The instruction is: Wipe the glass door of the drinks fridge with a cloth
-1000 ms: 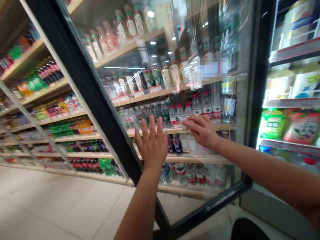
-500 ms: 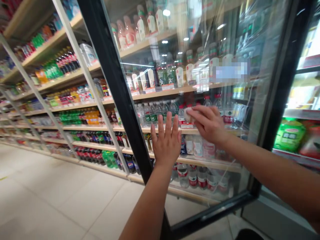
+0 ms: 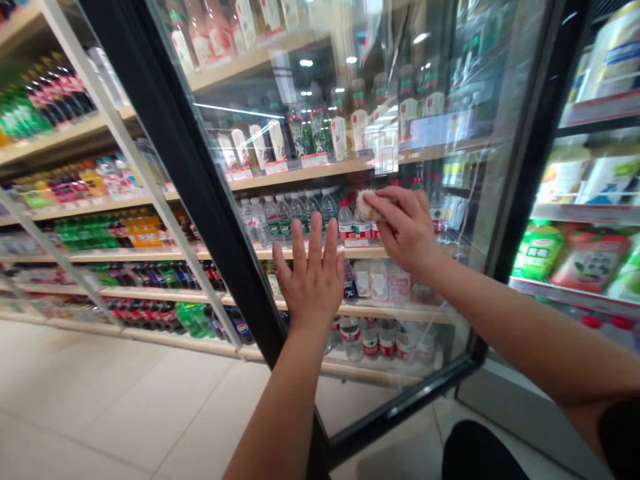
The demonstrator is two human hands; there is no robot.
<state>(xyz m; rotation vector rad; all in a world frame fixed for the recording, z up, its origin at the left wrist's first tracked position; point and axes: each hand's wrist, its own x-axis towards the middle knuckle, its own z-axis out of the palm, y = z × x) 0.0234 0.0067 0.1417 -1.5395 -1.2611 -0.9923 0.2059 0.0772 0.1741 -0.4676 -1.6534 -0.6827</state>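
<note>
An open glass fridge door (image 3: 410,87) with a black frame (image 3: 190,180) stands in front of me. My left hand (image 3: 311,280) lies flat on the glass, fingers stretched upward, near the frame. My right hand (image 3: 407,230) presses a small whitish wad, a cloth or tissue (image 3: 367,204), against the glass with its fingers curled over it. Through the glass I see wooden shelves with water bottles (image 3: 300,210) and drink bottles.
Long shelves of soft drinks (image 3: 125,230) run along the left wall above a pale tiled floor (image 3: 100,400). On the right the lit fridge interior holds green and red packs (image 3: 543,252). The door's bottom rail (image 3: 400,407) slants across near my body.
My right hand has slid the wad up the glass and slightly left. My left hand stays flat on the glass. The view has shifted with my head.
</note>
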